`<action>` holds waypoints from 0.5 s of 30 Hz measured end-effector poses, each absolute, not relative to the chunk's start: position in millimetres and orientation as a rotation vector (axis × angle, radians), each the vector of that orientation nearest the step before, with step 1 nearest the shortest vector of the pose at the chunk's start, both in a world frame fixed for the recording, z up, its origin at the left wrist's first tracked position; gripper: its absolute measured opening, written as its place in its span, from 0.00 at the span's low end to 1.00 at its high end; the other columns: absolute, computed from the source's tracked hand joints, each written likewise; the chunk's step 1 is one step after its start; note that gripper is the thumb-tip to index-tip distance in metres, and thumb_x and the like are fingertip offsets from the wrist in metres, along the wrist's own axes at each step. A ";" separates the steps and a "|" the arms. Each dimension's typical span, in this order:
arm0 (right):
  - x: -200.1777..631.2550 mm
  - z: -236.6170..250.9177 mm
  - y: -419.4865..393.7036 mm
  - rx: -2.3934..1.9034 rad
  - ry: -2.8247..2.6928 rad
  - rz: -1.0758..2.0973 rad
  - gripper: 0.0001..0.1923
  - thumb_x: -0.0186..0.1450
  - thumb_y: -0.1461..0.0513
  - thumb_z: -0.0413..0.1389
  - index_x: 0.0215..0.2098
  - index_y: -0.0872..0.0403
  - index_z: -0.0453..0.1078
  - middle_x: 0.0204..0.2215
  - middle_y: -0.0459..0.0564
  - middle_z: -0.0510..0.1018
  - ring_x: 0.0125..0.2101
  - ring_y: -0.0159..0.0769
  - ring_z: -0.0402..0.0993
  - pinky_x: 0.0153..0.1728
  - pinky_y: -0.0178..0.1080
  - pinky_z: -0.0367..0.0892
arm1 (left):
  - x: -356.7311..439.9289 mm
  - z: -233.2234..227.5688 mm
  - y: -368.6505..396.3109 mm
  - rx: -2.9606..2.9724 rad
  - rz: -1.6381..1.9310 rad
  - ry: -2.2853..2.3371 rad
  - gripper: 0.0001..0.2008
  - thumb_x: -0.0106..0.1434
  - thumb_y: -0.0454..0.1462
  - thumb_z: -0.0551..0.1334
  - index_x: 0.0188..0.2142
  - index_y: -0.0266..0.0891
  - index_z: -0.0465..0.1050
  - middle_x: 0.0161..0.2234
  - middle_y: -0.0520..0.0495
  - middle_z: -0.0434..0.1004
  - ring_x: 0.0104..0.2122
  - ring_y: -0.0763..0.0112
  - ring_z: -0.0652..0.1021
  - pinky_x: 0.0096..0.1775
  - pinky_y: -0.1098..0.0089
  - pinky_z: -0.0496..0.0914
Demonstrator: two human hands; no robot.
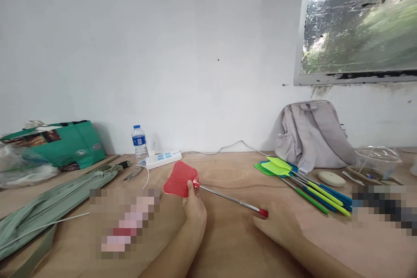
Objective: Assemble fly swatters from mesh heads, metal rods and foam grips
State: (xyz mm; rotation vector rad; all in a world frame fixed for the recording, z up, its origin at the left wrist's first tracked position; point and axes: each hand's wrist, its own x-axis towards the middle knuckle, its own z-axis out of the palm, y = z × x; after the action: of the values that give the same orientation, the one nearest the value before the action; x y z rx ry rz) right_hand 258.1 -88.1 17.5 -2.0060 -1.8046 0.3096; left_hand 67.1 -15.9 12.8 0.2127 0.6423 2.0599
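A red fly swatter (pixel 180 179) with a dotted, perforated paddle and a thin metal rod is held above the wooden table. My left hand (pixel 194 210) is closed on it where the paddle meets the rod, thumb lying over the paddle's edge. At the other end, my right hand (pixel 280 222) is closed around the red grip, most of which it covers; its fingers are largely hidden. Beyond my right hand lies a bundle of fly swatters (pixel 312 191) with yellow, green and blue paddles and handles.
Along the wall stand a green bag (pixel 76 145), a water bottle (pixel 140 144), a white power strip (pixel 164 159) and a grey backpack (pixel 312 134). A grey-green fabric case (pixel 65 200) lies left. Right are a round white object (pixel 331 179) and a clear plastic container (pixel 378 160).
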 end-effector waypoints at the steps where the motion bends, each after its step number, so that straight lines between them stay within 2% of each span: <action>1: 258.1 16.8 -88.1 -2.006 -1.797 0.313 0.10 0.50 0.59 0.51 0.14 0.53 0.61 0.14 0.44 0.68 0.17 0.30 0.63 0.17 0.32 0.45 | 67.4 12.8 -15.9 0.213 2.059 0.636 0.09 0.61 0.29 0.54 0.27 0.37 0.70 0.23 0.53 0.75 0.26 0.79 0.76 0.41 0.75 0.68; 10: 265.0 15.0 -82.2 -2.049 -1.762 0.386 0.05 0.49 0.64 0.51 0.16 0.54 0.63 0.16 0.46 0.70 0.19 0.31 0.65 0.17 0.31 0.48 | 74.0 18.3 -17.9 0.280 1.988 0.555 0.07 0.61 0.30 0.54 0.28 0.37 0.69 0.26 0.53 0.76 0.27 0.77 0.77 0.38 0.73 0.70; 15: 253.4 17.6 -83.4 -2.006 -1.742 0.403 0.08 0.50 0.68 0.48 0.14 0.54 0.60 0.15 0.45 0.68 0.19 0.30 0.63 0.17 0.31 0.47 | 85.9 19.3 -24.1 0.308 1.988 0.568 0.05 0.59 0.31 0.56 0.29 0.37 0.70 0.27 0.52 0.76 0.28 0.78 0.77 0.40 0.73 0.69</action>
State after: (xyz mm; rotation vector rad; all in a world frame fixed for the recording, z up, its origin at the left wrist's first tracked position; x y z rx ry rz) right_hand 253.4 -83.4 17.6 -2.0058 -1.7425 0.4034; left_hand 85.9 -24.1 19.3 0.3083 0.5681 1.9883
